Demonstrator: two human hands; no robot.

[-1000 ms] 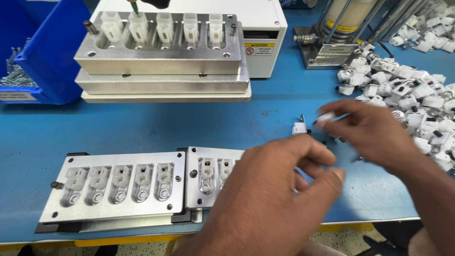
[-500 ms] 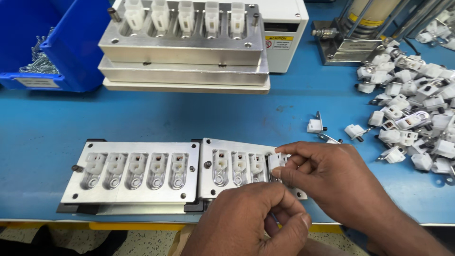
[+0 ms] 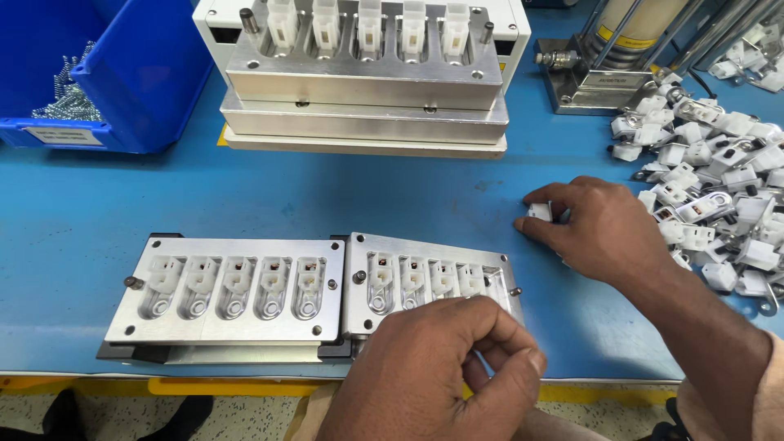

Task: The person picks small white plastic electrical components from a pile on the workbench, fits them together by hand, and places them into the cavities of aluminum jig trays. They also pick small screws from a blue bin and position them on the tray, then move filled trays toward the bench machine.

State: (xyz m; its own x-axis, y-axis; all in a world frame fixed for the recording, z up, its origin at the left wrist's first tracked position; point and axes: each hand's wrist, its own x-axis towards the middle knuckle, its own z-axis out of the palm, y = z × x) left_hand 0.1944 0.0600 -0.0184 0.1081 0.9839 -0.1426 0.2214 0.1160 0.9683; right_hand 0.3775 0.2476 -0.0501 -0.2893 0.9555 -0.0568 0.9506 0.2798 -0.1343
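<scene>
Two flat aluminium fixture plates lie side by side near the table's front edge. The left plate (image 3: 229, 287) has white plastic parts in all its pockets. The right plate (image 3: 425, 282) holds several white parts, with its last pocket bare. My left hand (image 3: 441, 367) rests curled over the right plate's front edge, and whether it holds anything is hidden. My right hand (image 3: 600, 233) is out to the right on the blue table, its fingers pinching a small white plastic part (image 3: 541, 212) beside the heap of loose parts (image 3: 719, 188).
A metal press block (image 3: 363, 77) with several upright white parts stands at the back centre. A blue bin (image 3: 131, 65) holding small metal springs (image 3: 69, 102) sits back left. A metal stand (image 3: 604, 69) is back right. The blue table (image 3: 163, 196) ends at a yellow front strip.
My right hand left the right plate and moved right to the loose parts, taking hold of one. My left hand stayed at the plate's front edge. The view shifted slightly.
</scene>
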